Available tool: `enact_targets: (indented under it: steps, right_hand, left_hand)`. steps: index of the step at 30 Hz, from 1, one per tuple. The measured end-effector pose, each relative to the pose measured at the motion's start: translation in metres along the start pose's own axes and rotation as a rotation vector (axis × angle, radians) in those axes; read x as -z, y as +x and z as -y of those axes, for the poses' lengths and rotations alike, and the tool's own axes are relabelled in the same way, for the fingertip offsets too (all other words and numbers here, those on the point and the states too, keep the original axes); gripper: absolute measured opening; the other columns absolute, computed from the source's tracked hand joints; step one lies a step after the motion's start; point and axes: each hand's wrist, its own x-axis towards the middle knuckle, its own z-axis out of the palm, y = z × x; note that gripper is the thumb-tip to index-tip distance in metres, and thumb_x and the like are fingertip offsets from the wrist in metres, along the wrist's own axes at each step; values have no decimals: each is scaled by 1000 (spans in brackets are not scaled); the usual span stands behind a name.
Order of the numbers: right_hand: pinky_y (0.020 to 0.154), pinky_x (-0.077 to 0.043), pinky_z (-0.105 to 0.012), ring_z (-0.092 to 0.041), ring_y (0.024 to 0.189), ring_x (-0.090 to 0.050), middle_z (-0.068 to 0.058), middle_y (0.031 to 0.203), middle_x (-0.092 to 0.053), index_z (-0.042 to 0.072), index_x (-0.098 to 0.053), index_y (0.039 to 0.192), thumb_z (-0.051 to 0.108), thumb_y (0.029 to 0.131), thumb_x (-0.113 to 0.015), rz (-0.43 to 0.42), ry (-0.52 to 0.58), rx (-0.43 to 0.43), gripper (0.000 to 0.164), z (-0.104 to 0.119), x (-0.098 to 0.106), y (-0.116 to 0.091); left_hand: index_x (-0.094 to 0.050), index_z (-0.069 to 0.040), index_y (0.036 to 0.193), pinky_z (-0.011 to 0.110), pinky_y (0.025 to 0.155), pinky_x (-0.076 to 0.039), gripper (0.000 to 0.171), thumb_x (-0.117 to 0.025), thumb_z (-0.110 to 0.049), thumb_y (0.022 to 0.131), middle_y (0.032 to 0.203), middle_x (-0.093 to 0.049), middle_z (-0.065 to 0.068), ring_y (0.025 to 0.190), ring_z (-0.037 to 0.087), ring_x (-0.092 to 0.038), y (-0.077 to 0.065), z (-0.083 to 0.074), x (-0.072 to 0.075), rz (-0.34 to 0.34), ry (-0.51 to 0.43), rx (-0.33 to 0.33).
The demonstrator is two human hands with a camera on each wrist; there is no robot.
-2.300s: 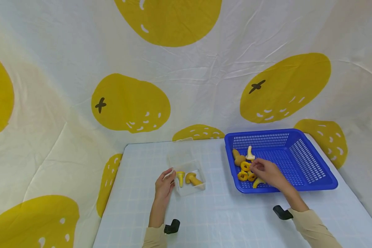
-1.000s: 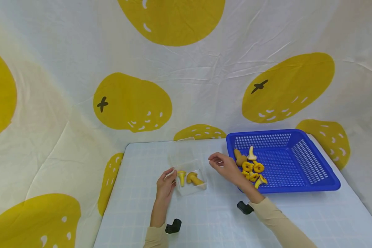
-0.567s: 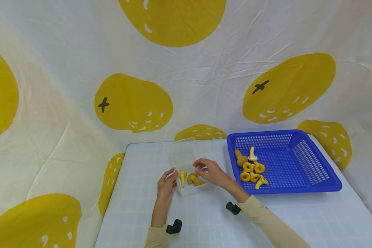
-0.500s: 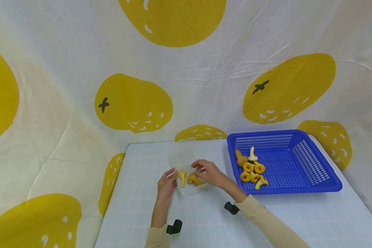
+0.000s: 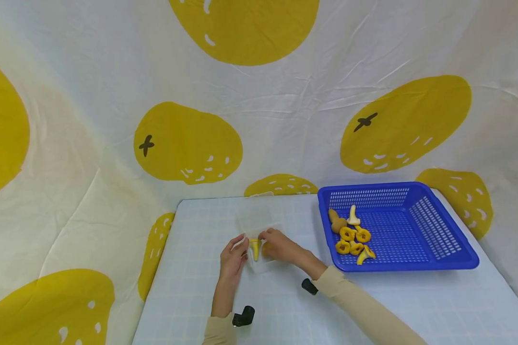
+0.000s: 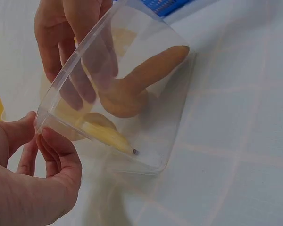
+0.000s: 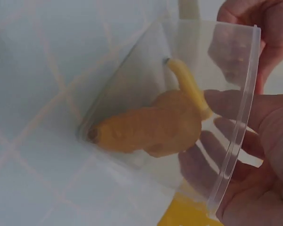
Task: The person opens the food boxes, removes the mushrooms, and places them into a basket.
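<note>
In the head view, my left hand [image 5: 233, 261] pinches the left rim of a clear plastic box [image 6: 177, 132] between thumb and fingers. The box holds a brown toy mushroom [image 7: 146, 127] and a slim yellow toy mushroom [image 5: 255, 250]. My right hand [image 5: 282, 246] reaches over the box from the right, its fingers extended inside. In the right wrist view its thumb and fingers are apart, beside the brown mushroom's cap, and the thumb tip overlaps the yellow mushroom's edge. From the head, the right hand hides most of the brown mushroom.
At the right stands a blue perforated basket [image 5: 414, 264]. Along its left side lie a brown mushroom [image 5: 337, 223], a whitish mushroom [image 5: 353, 216] and several yellow ones. The box's clear lid [image 5: 255, 218] lies folded back behind it. A fruit-patterned cloth [image 5: 285, 124] hangs behind the table.
My right hand has left the blue basket and moved left to the clear box, where its fingers now reach in. The left hand has kept hold of the box rim throughout.
</note>
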Motion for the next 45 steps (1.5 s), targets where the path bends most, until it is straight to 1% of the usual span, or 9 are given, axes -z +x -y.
enact_targets:
  steps: [5,12,15,22,24,33,39,42,45]
  right_hand:
    - [79,-48,-38,-28,85,-53,-15,93,-62,-6,-69,106,-11,86,-71,-34,-105,7,21,4,-9,4]
    - [71,-51,-40,-31,76,-55,-16,83,-59,-7,-66,97,-15,83,-72,-169,-206,-4,17,7,-18,6]
    - [70,-51,-39,-30,74,-54,-15,82,-59,-7,-66,95,-15,84,-72,-191,-214,17,15,8,-18,5]
    - [74,-54,-38,-27,79,-56,-11,87,-61,-3,-70,96,-11,82,-78,-222,-190,8,18,11,-10,2]
    - [76,-54,-38,-25,81,-57,-11,89,-62,-2,-70,98,-10,82,-79,-251,-155,-1,20,10,-8,-1]
    - [80,-58,-36,-24,89,-61,-13,97,-63,-4,-68,105,-7,86,-76,-360,165,-38,21,9,6,-16]
    - [84,-60,-35,-26,100,-65,-10,106,-67,0,-68,110,-2,90,-76,-379,368,-132,22,4,15,-24]
    - [87,-59,-35,-25,103,-65,-7,109,-69,3,-68,114,3,92,-76,-378,416,-174,23,2,20,-29]
    - [89,-58,-37,-27,106,-65,-8,111,-70,4,-68,115,6,93,-77,-394,436,-179,24,-2,25,-34]
  left_hand:
    - [-64,-3,133,20,67,-47,44,-77,-20,95,106,-70,10,85,17,-59,1,1,-1,-9,15,22]
    - [-65,-2,132,21,67,-48,43,-77,-19,95,101,-69,7,85,16,-59,1,0,-1,-5,9,10]
    - [-65,-2,131,21,66,-48,41,-77,-18,95,100,-69,7,83,16,-59,1,0,0,-7,5,5]
    - [-62,-1,135,20,67,-47,44,-75,-18,97,101,-68,6,85,16,-59,-2,-3,1,-14,18,12]
    - [-61,0,137,20,66,-47,46,-74,-18,97,100,-68,5,85,15,-59,-2,-3,1,-5,14,12]
    - [-59,2,137,20,65,-46,46,-73,-17,98,99,-69,4,82,13,-60,-3,-4,0,23,-14,10]
    - [-61,0,136,19,64,-46,44,-74,-17,97,96,-68,2,83,13,-60,-4,-4,-1,6,-2,18]
    - [-61,1,135,18,64,-46,42,-73,-14,98,94,-69,2,83,13,-60,-3,-3,-1,6,1,8]
    - [-61,2,135,18,64,-46,41,-72,-12,98,95,-69,4,82,14,-61,-2,-1,-1,0,5,5]
